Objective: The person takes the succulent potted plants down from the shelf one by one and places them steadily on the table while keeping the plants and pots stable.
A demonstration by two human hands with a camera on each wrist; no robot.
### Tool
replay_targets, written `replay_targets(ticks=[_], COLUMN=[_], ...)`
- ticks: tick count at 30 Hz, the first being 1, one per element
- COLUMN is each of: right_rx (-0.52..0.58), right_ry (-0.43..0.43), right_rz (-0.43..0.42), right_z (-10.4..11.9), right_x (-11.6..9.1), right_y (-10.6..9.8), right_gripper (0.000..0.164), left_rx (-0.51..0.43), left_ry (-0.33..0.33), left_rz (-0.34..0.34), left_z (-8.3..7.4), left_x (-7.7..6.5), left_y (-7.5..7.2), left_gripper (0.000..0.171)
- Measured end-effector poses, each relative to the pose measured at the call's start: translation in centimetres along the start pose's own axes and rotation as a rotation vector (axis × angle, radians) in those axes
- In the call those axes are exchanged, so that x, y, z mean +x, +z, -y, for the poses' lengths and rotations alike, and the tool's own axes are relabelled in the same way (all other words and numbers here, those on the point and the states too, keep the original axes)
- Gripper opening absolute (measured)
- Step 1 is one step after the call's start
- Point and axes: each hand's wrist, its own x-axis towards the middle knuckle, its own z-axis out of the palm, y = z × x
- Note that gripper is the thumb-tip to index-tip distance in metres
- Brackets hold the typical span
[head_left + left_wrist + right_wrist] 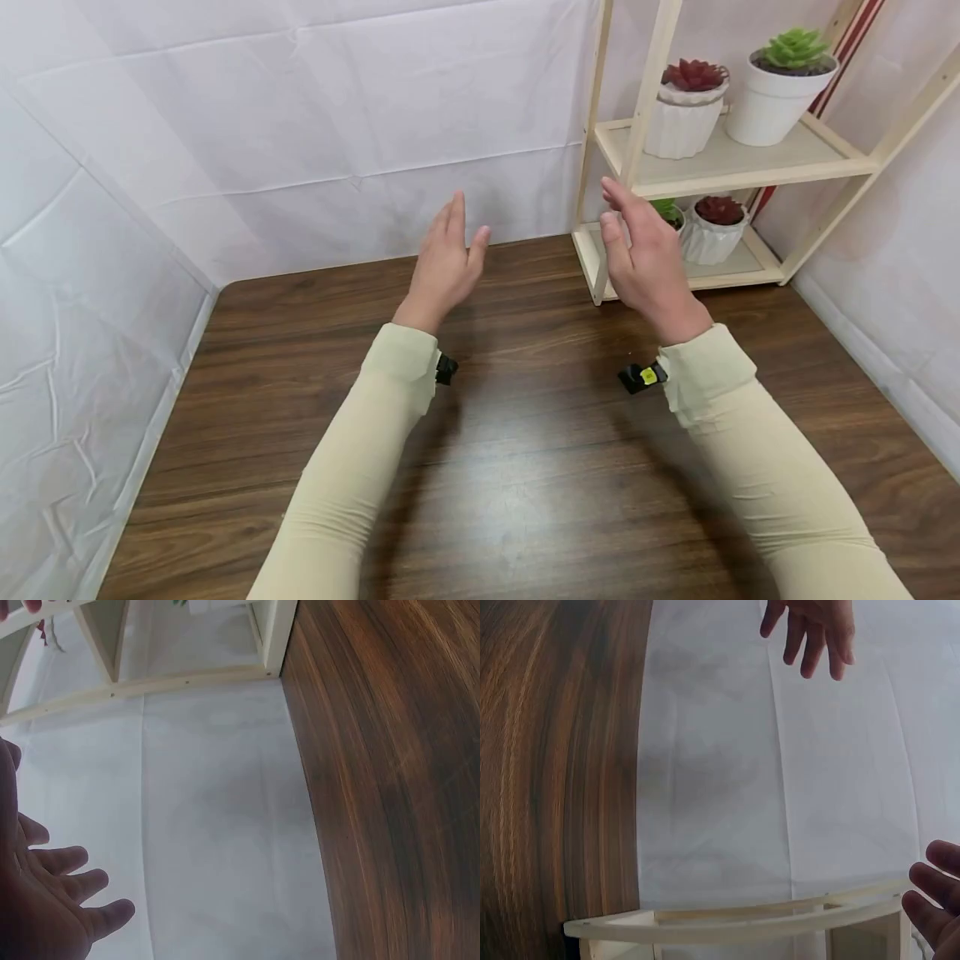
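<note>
Both hands are held above the dark wood table point(517, 467), apart from each other with palms facing inward. My left hand point(444, 265) has its fingers extended and the thumb raised, and nothing is in it. In the left wrist view its fingers point(84, 885) spread against the white cloth. Over on the right, my right hand point(647, 260) also has extended fingers and holds nothing. It overlaps the front left post of the wooden shelf point(750, 185) in the head view. Both wrists carry small black cameras below pale cuffs.
On the upper shelf stand a white pot with a red succulent point(684, 121) and a larger white pot with a green succulent point(780, 104). Below are another red succulent pot point(716, 237) and a partly hidden green plant point(666, 210). White cloth walls point(337, 125) enclose the table.
</note>
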Motion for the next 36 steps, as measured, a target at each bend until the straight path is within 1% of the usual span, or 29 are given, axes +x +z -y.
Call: replay_targets(ticks=[7, 13, 20, 24, 28, 36], right_rx=[0.015, -0.012, 0.005, 0.007, 0.04, 0.01], right_ry=[0.003, 0.012, 0.068, 0.08, 0.124, 0.125], right_rz=[-0.063, -0.096, -0.136, -0.157, -0.189, -0.242], right_z=[-1.2, -2.1, -2.9, -3.4, -4.2, -5.8], right_x=[-0.7, -1.0, -1.3, -1.4, -1.3, -1.2], right_y=[-0.8, -1.6, -2.4, -2.8, -3.1, -4.0], right_gripper=[0.039, 0.04, 0.038, 0.039, 0.038, 0.039], left_rx=[-0.023, -0.033, -0.051, -0.06, -0.068, -0.089], left_ry=[0.009, 0.012, 0.015, 0.02, 0.03, 0.049], left_rz=[0.012, 0.017, 0.034, 0.041, 0.039, 0.029], left_z=[-0.9, -1.7, -2.4, -2.8, -3.3, -4.2], left_x=[0.1, 0.2, 0.3, 0.4, 0.4, 0.4], left_y=[0.3, 0.5, 0.9, 1.1, 1.3, 1.7], left_gripper=[0.067, 0.067, 0.067, 0.067, 0.068, 0.068])
